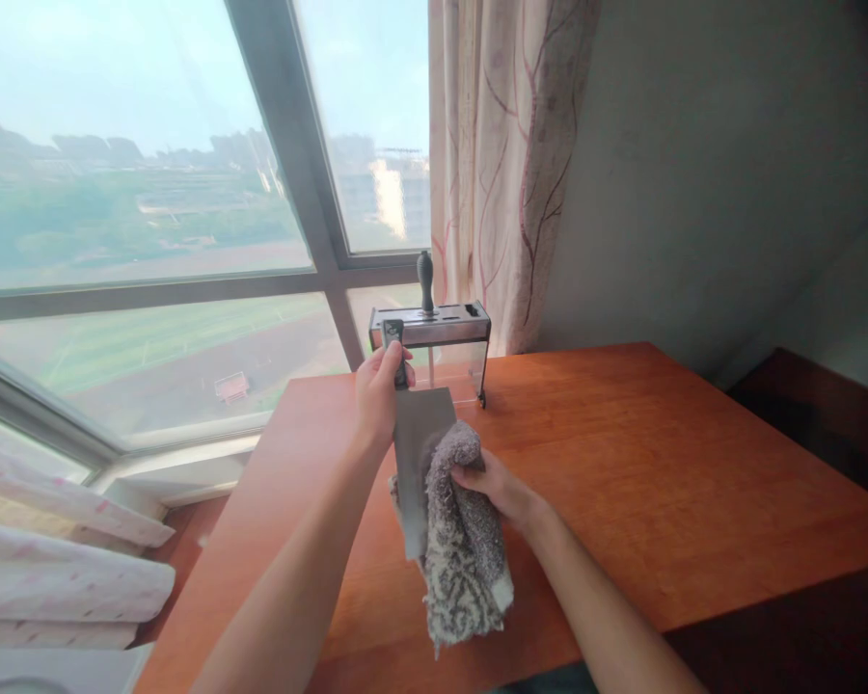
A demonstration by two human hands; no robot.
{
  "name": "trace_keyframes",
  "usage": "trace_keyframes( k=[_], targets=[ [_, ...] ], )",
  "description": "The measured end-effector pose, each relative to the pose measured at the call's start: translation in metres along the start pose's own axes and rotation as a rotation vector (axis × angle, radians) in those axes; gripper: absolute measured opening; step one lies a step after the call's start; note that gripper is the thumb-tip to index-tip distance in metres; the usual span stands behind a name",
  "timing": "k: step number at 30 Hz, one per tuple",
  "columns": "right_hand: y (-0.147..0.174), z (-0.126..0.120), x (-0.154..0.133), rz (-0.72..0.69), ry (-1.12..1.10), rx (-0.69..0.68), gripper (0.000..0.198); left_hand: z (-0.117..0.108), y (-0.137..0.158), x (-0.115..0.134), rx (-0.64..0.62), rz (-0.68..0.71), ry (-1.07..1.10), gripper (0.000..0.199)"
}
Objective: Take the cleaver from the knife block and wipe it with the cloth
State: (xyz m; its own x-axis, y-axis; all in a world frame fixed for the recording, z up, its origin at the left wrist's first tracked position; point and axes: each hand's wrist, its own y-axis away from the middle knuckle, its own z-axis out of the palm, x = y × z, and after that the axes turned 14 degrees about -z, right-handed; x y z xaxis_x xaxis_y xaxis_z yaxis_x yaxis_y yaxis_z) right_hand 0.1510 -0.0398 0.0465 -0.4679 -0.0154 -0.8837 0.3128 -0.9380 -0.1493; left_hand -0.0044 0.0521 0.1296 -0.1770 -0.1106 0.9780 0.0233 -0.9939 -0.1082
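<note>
My left hand is closed round the dark handle of a cleaver, whose wide grey blade points down toward me above the table. Bunched in my right hand is a grey and white patterned towel, and it lies against the blade's right side. Part of the towel also shows behind the blade's left edge. The towel covers the right fingertips and some of the blade. Just beyond my left hand stands a knife block with clear sides and a metal top. A dark-handled tool sticks up out of it.
The reddish-brown wooden table spreads under my hands and far to the right. Large window panes rise at the left and back. A patterned curtain hangs behind the table, and another curtain hangs at the lower left.
</note>
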Motion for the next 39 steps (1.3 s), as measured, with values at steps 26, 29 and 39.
trace_keyframes(
  k=[26, 29, 39],
  targets=[
    [0.003, 0.003, -0.001, 0.02, -0.08, 0.03, 0.036, 0.001, 0.003, 0.01, 0.063, 0.04, 0.03, 0.032],
    [0.003, 0.002, -0.001, 0.015, -0.035, -0.002, 0.036, -0.006, -0.001, 0.013, 0.141, 0.07, 0.089, 0.032],
    [0.001, -0.004, 0.002, -0.04, -0.097, 0.184, 0.031, -0.022, -0.008, 0.019, 0.423, 0.248, 0.256, 0.036]
  ],
)
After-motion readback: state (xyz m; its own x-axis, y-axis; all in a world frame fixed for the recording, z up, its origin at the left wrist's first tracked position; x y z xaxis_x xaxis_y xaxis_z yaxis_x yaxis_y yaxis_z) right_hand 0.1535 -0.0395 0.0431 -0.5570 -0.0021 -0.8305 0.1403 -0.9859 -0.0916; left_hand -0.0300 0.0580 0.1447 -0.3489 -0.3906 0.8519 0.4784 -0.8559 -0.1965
